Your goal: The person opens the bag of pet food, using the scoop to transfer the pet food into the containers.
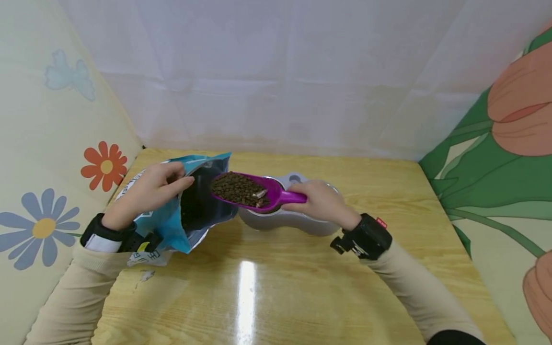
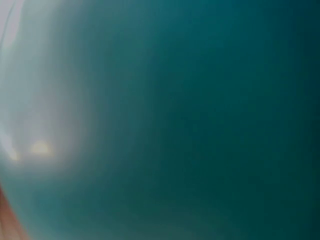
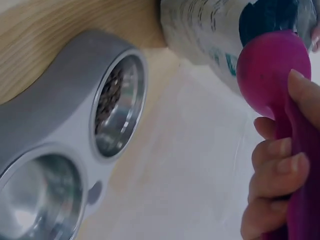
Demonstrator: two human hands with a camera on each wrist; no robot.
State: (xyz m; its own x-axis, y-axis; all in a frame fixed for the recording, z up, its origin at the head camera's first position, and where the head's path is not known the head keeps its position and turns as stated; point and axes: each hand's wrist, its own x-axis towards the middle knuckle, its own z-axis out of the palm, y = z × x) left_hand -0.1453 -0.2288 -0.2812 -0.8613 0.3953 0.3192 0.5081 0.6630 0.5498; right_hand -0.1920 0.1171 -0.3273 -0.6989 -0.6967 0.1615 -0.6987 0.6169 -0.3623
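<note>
My right hand [image 1: 321,199] grips the handle of a magenta scoop [image 1: 293,197], its fingers curled round it in the right wrist view. Brown kibble [image 1: 237,189] fills the scoop, with a small pale scrap on top. The scoop's front end is at the mouth of a blue and white pet food bag [image 1: 166,230], and the rest is above a grey double feeder [image 1: 286,221]. My left hand [image 1: 153,189] pinches the rim of the bag, holding the mouth apart. Dark contents lie inside. Blurred blue bag film [image 2: 200,120] fills the left wrist view.
The feeder's two metal bowls show in the right wrist view: one bowl [image 3: 132,97] has some kibble, the other bowl [image 3: 37,200] shows bare metal. A wooden table [image 1: 302,287] lies beneath, with a white sheet [image 1: 280,72] behind and flower-printed panels [image 1: 509,187] at the sides.
</note>
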